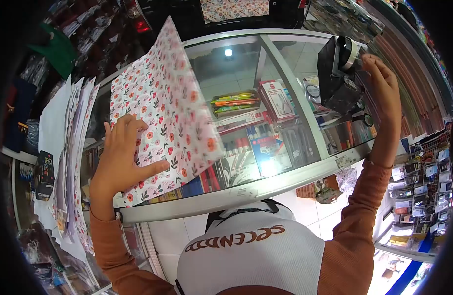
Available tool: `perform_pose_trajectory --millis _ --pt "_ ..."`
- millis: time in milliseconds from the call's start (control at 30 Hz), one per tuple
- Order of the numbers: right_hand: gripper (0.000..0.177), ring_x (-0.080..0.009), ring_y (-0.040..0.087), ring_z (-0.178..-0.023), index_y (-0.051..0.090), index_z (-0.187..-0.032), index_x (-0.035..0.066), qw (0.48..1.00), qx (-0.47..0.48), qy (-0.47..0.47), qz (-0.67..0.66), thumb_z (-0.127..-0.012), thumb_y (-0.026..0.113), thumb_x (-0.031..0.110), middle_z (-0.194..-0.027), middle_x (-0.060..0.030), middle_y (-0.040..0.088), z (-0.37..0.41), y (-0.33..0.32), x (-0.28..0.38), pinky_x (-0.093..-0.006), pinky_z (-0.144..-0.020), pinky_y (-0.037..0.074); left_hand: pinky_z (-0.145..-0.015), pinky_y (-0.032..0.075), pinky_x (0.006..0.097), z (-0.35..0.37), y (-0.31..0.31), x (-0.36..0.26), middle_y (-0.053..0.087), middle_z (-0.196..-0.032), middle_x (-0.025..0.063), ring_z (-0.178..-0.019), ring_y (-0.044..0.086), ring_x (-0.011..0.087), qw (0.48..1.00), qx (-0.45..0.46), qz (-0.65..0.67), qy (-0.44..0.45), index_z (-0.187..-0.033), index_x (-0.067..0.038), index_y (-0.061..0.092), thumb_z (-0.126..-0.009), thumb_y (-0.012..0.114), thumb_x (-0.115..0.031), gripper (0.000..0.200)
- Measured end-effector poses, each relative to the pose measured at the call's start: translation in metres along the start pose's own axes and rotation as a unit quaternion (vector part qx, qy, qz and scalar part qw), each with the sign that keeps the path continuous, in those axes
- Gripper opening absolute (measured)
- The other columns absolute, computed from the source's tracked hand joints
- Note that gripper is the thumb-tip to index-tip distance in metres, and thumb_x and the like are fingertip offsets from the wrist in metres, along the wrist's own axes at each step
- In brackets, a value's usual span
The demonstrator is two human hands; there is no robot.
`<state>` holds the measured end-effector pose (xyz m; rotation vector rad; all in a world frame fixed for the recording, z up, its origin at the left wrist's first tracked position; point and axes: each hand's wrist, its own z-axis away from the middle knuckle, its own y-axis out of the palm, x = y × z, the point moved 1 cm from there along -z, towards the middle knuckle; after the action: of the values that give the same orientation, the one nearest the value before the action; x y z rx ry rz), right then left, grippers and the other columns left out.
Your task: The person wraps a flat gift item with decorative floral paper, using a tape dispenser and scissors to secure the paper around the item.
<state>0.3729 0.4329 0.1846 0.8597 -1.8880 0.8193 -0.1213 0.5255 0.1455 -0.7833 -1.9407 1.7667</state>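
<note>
Floral wrapping paper (148,98) lies folded over on the glass counter, its right part raised and slightly blurred. My left hand (126,160) rests on the paper's left part, fingers spread and palm down. At the right, a black tape dispenser (334,78) with a roll of tape (348,53) stands on the counter. My right hand (381,81) is just right of the roll, its fingertips pressed together; whatever is between them is too small to make out.
Stacked paper sheets (69,162) stand at the left beside a small black box (43,175). Under the counter's glass are pens (236,102), markers and boxes (278,101). The metal counter edge (246,191) runs in front of my body. Rolled or stacked sheets (408,83) fill the right side.
</note>
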Motion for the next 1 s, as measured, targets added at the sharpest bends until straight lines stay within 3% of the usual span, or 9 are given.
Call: perform_pose_trajectory --millis 167,333,433,567,633,733,833,1000 --pt "0.03 -0.01 0.058 -0.088 0.062 -0.11 -0.002 0.997 0.011 0.069 -0.009 -0.095 0.06 0.025 -0.098 -0.004 0.061 0.012 -0.012 0.003 -0.0227 -0.077 0.047 -0.112 0.019 0.0565 -0.001 -0.002 -0.002 0.042 -0.129 0.0167 -0.121 0.042 0.0389 0.999 0.008 0.026 -0.02 -0.121 -0.007 0.048 -0.063 0.079 -0.057 0.082" --pt "0.035 -0.0232 0.057 -0.11 0.058 -0.12 -0.003 0.977 -0.044 0.038 -0.203 -0.098 0.055 0.024 -0.117 -0.0164 0.059 0.029 0.006 0.007 -0.0357 -0.09 0.05 -0.111 0.02 0.0551 0.0 -0.001 -0.002 0.042 -0.13 0.0177 -0.123 0.042 0.0405 1.0 0.004 0.006 -0.005 -0.119 -0.008 0.047 -0.063 0.079 -0.056 0.08" --pt "0.035 -0.0272 0.051 -0.119 0.057 -0.122 -0.003 0.963 -0.098 0.023 -0.251 -0.099 0.053 0.023 -0.128 -0.0192 0.052 0.034 0.017 0.005 -0.0418 -0.093 0.049 -0.111 0.019 0.0552 0.0 -0.002 -0.004 0.041 -0.131 0.0188 -0.124 0.041 0.0411 1.0 0.006 0.007 -0.012 -0.12 -0.009 0.047 -0.064 0.078 -0.056 0.08" --pt "0.04 -0.0248 0.053 -0.117 0.057 -0.122 -0.004 0.966 -0.207 -0.041 -0.148 -0.097 0.056 0.029 -0.131 -0.0177 0.049 0.039 0.039 0.004 -0.0395 -0.093 0.049 -0.112 0.019 0.0559 0.002 0.0 -0.004 0.04 -0.133 0.0196 -0.125 0.04 0.0409 1.0 0.008 0.018 -0.014 -0.122 -0.009 0.046 -0.066 0.077 -0.056 0.079" --pt "0.041 -0.0232 0.053 -0.114 0.057 -0.12 -0.003 0.969 -0.229 -0.084 -0.04 -0.097 0.058 0.03 -0.13 -0.0172 0.048 0.043 0.049 0.006 -0.037 -0.091 0.049 -0.111 0.019 0.056 0.002 0.0 -0.004 0.04 -0.134 0.0197 -0.125 0.04 0.0408 1.0 0.008 0.011 -0.013 -0.123 -0.008 0.046 -0.067 0.077 -0.056 0.079" --pt "0.037 -0.0199 0.055 -0.106 0.06 -0.111 -0.002 0.959 -0.267 -0.088 -0.034 -0.096 0.059 0.033 -0.12 -0.0157 0.051 0.04 0.061 0.009 -0.0334 -0.087 0.05 -0.112 0.019 0.056 0.003 0.002 -0.002 0.04 -0.134 0.0198 -0.125 0.039 0.041 1.0 -0.001 0.013 -0.006 -0.123 -0.008 0.046 -0.067 0.076 -0.055 0.079" --pt "0.034 -0.0186 0.055 -0.099 0.06 -0.1 0.0 0.962 -0.242 -0.117 0.045 -0.095 0.06 0.034 -0.114 -0.0138 0.05 0.025 0.05 -0.008 -0.0313 -0.085 0.05 -0.112 0.018 0.0566 0.003 0.001 -0.005 0.04 -0.134 0.0205 -0.126 0.039 0.0411 1.0 0.01 0.015 -0.011 -0.123 -0.008 0.046 -0.067 0.077 -0.055 0.079" --pt "0.028 -0.0185 0.054 -0.099 0.058 -0.089 0.002 0.875 -0.252 -0.291 0.294 -0.086 0.073 0.026 -0.115 -0.013 0.046 0.01 0.053 -0.006 -0.0276 -0.08 0.05 -0.111 0.017 0.0584 0.006 0.002 -0.004 0.039 -0.135 0.0211 -0.128 0.037 0.0409 1.0 0.006 0.011 -0.006 -0.124 -0.007 0.046 -0.068 0.076 -0.055 0.08"
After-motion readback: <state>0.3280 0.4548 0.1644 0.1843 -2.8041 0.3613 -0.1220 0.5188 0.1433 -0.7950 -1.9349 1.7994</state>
